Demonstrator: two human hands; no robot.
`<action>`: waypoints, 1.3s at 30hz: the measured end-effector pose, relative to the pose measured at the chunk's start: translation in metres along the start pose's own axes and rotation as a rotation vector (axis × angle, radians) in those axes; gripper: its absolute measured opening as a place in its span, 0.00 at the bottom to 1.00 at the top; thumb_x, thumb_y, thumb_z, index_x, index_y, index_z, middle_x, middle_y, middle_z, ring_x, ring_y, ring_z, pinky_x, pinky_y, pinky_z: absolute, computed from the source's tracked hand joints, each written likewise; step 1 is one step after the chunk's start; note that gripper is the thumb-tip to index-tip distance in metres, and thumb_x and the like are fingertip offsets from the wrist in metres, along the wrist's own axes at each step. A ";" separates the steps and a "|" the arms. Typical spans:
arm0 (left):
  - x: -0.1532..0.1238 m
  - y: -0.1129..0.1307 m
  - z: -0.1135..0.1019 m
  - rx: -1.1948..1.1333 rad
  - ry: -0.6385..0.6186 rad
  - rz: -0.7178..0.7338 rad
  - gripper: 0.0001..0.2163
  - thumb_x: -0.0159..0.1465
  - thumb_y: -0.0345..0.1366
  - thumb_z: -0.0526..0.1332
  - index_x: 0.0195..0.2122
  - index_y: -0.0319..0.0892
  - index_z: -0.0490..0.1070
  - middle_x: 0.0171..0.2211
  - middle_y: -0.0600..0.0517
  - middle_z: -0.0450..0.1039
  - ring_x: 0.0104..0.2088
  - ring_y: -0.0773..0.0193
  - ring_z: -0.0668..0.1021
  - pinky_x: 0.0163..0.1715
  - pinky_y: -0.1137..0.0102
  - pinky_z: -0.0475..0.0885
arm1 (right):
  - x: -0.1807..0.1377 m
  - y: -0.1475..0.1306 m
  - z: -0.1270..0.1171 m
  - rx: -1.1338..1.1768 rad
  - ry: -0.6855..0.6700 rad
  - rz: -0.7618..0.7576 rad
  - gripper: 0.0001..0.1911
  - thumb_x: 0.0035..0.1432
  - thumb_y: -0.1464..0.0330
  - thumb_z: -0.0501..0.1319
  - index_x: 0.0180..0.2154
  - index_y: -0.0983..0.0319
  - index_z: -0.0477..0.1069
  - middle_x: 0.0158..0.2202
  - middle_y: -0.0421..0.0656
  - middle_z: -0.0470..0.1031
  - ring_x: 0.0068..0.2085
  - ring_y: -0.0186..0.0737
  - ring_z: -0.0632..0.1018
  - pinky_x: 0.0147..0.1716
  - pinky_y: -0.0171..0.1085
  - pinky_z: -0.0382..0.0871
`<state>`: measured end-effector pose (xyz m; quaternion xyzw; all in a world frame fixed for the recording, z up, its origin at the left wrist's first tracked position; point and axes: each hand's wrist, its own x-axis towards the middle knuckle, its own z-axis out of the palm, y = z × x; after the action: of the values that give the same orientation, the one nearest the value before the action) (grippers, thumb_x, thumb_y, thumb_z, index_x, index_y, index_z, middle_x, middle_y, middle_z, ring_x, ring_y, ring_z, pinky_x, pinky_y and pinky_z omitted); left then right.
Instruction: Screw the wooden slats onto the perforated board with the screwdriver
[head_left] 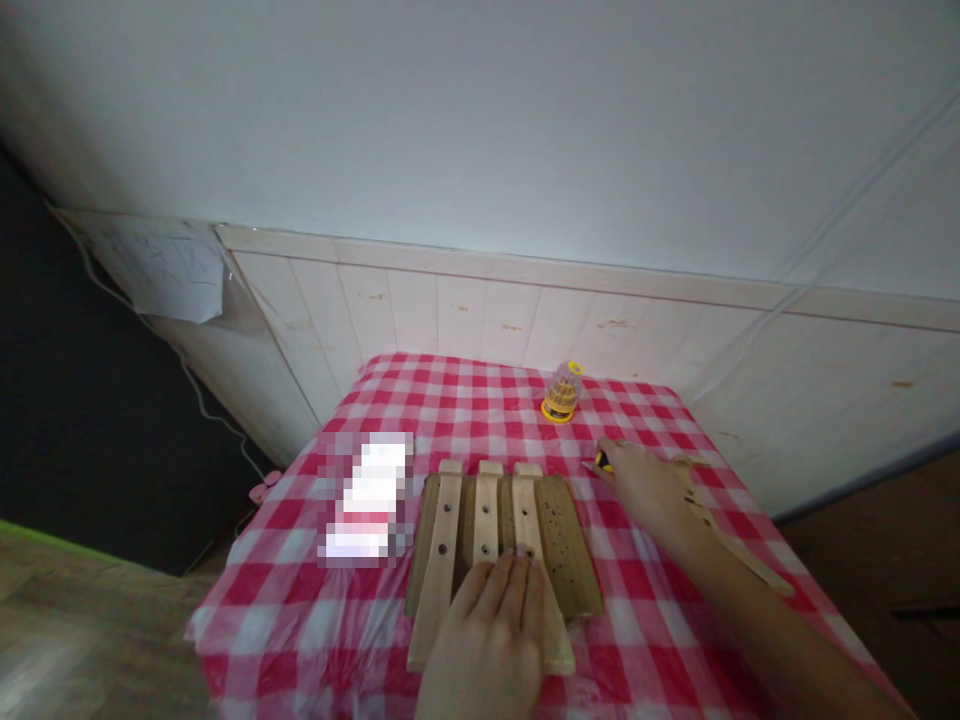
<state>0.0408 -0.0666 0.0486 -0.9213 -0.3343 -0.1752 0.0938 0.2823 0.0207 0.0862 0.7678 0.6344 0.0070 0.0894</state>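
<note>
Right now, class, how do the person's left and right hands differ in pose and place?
The left hand is spread flat over pale wooden strips; the right hand curls round a small yellow-and-black tool. The left hand is close to the camera, whereas the right hand is farther up the checked tablecloth. Both are bare.

A pale wall (480, 120) rises above whitish plank panelling (457, 330) behind a table (465, 400) draped in red-and-white checked cloth (270, 590), while a dark upright panel (90, 400) stands over wood-patterned flooring (60, 630) at left.
</note>
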 end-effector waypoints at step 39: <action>0.000 0.001 -0.001 -0.022 -0.098 0.005 0.18 0.67 0.27 0.60 0.57 0.34 0.77 0.53 0.40 0.81 0.51 0.56 0.83 0.50 0.67 0.78 | -0.002 0.030 0.004 0.294 0.067 -0.085 0.13 0.65 0.67 0.57 0.44 0.57 0.81 0.45 0.47 0.87 0.48 0.54 0.85 0.50 0.51 0.72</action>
<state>0.0414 -0.0677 0.0492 -0.9305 -0.3345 -0.1330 0.0678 0.3115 0.0124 0.0865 0.7445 0.6630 -0.0642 -0.0451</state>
